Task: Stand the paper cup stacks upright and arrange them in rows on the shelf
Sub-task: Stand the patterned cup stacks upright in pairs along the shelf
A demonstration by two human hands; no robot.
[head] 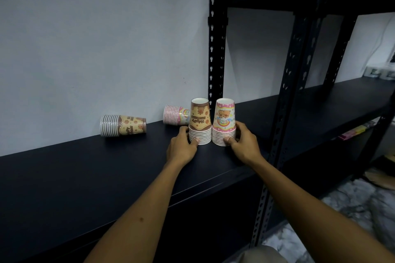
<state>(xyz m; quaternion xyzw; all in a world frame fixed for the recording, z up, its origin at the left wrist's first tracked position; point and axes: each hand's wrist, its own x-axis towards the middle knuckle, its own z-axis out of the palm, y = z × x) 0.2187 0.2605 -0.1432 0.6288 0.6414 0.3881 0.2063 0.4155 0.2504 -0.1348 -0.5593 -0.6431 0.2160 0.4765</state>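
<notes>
Two paper cup stacks stand side by side, mouth down, on the black shelf (pixel 106 168): a brown-and-yellow stack (pixel 200 120) on the left and a pink stack (pixel 224 120) touching it on the right. My left hand (pixel 182 145) grips the base rims of the brown stack. My right hand (pixel 242 140) grips the base rims of the pink stack. Behind them a second pink stack (pixel 175 115) lies on its side against the wall. Farther left a second brown stack (pixel 123 125) also lies on its side.
A perforated black upright (pixel 216 38) rises just behind the standing stacks, and another post (pixel 286 102) stands at the shelf's front right. The grey wall (pixel 96 49) backs the shelf. Small coloured items (pixel 352 132) sit on a lower shelf at right.
</notes>
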